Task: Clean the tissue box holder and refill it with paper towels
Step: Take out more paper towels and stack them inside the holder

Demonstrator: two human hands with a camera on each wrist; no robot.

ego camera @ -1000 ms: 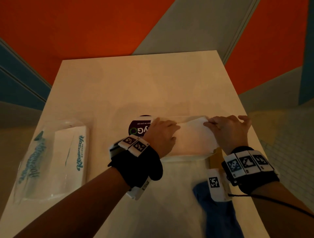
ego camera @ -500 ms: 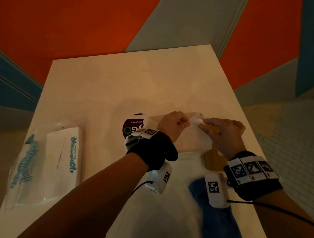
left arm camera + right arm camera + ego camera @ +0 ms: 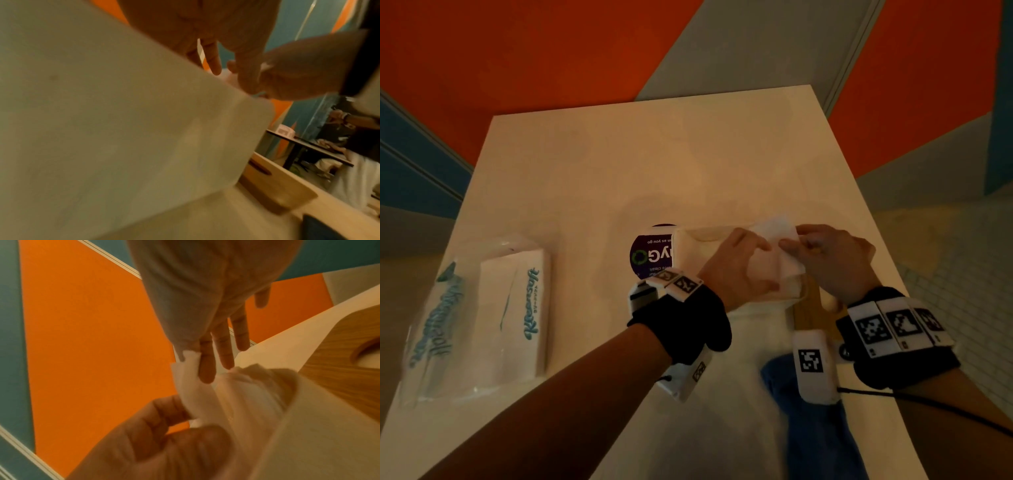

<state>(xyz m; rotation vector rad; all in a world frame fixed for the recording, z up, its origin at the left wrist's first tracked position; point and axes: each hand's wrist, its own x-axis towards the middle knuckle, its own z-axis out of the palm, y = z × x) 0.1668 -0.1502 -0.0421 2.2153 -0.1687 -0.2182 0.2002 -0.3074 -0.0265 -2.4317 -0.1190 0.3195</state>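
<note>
White paper towel (image 3: 186, 382), pinched by right hand (image 3: 205, 313), shows clearest at wrist.

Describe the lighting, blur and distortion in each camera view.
Head view: dim warm light, wide-angle bending of the white table edges. Left wrist view: motion blur smears the white holder wall. Right wrist view: the white paper sheet reads fairly clearly; the nearest surfaces are out of focus.

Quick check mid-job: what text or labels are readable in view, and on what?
"Kleensoft": on the tissue pack, printed twice; small line beside it unreadable.
"n as you go", "yG", "clean": on the round purple sticker, upside down, partly covered.
Black-and-white square markers on the wrist bands: patterns, no words.
</note>
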